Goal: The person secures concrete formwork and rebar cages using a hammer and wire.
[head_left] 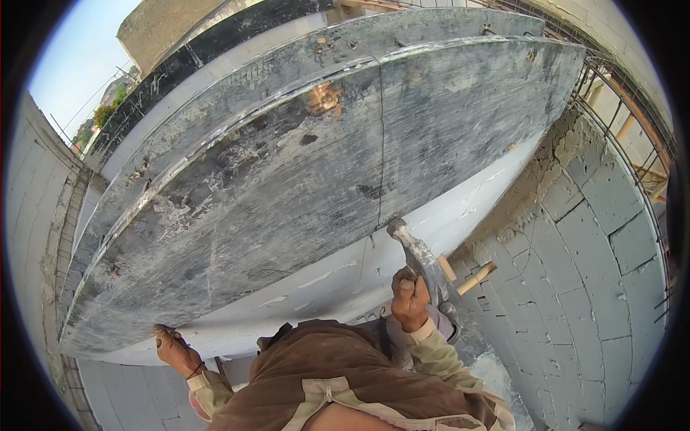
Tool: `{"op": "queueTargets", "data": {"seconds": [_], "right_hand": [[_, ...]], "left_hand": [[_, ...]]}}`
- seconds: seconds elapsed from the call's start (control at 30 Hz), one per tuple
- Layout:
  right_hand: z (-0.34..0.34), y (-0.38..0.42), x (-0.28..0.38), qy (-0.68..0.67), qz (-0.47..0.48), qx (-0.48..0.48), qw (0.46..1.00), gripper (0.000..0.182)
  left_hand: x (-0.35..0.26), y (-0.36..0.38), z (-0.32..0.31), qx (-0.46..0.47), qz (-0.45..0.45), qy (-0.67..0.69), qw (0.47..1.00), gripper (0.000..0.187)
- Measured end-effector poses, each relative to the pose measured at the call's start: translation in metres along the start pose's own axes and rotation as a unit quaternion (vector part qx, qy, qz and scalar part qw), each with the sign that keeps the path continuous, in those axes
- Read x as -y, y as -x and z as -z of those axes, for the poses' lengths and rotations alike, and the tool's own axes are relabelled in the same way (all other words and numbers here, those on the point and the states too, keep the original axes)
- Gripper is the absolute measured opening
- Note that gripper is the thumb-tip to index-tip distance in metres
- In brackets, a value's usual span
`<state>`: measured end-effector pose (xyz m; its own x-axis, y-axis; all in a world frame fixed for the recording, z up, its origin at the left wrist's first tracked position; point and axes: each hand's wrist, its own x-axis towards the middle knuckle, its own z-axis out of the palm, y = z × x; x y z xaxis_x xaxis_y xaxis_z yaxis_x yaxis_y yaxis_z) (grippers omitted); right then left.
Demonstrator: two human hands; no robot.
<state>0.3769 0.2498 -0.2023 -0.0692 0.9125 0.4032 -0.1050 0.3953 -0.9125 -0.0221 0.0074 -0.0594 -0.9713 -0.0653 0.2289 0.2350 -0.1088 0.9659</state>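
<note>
A long, worn grey formwork board [302,165] spans the view, smeared with cement. My left hand [177,353] is at its lower left edge, fingers curled together against it; anything between the fingertips is too small to make out. My right hand [410,300] is closed in a fist around a hammer [420,255]. The hammer's cement-stained metal end points up and lies close to the board's lower edge, right of the middle. A thin dark wire [382,144] runs down the board's face above the hammer.
Behind the front board stands a second board [280,61]. A pale surface [323,291] lies below them. Grey block walls rise on the right [575,266] and left [36,187]. Reinforcing bars [625,108] stick out at upper right. A short wooden piece [477,278] juts out beside my right hand.
</note>
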Motion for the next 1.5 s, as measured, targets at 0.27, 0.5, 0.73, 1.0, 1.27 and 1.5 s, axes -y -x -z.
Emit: {"op": "queueTargets", "data": {"seconds": [0.27, 0.5, 0.73, 1.0, 1.27, 1.5], "right_hand": [[-0.004, -0.001, -0.024, 0.159, 0.107, 0.0, 0.982, 0.03], [0.007, -0.009, 0.002, 0.076, 0.057, 0.017, 0.995, 0.032], [0.066, 0.036, -0.013, 0.264, -0.166, 0.021, 0.95, 0.038], [0.214, 0.021, -0.17, 0.553, -0.112, 0.678, 0.471, 0.028], [0.055, -0.064, -0.028, 0.317, -0.051, 0.678, 0.662, 0.025], [-0.102, 0.022, 0.084, 0.162, 0.104, 0.822, 0.535, 0.034]], "left_hand": [[0.003, -0.006, 0.006, 0.006, 0.013, 0.002, 1.0, 0.034], [-0.003, -0.002, 0.005, 0.014, 0.015, 0.001, 1.0, 0.034], [-0.014, -0.002, 0.006, 0.01, 0.052, -0.019, 0.998, 0.03], [-0.025, 0.007, -0.002, -0.04, 0.07, 0.009, 0.997, 0.067], [0.031, 0.19, -0.016, -0.185, 0.238, 0.066, 0.951, 0.075], [0.049, 0.354, 0.016, -0.044, 0.414, 0.18, 0.891, 0.074]]}}
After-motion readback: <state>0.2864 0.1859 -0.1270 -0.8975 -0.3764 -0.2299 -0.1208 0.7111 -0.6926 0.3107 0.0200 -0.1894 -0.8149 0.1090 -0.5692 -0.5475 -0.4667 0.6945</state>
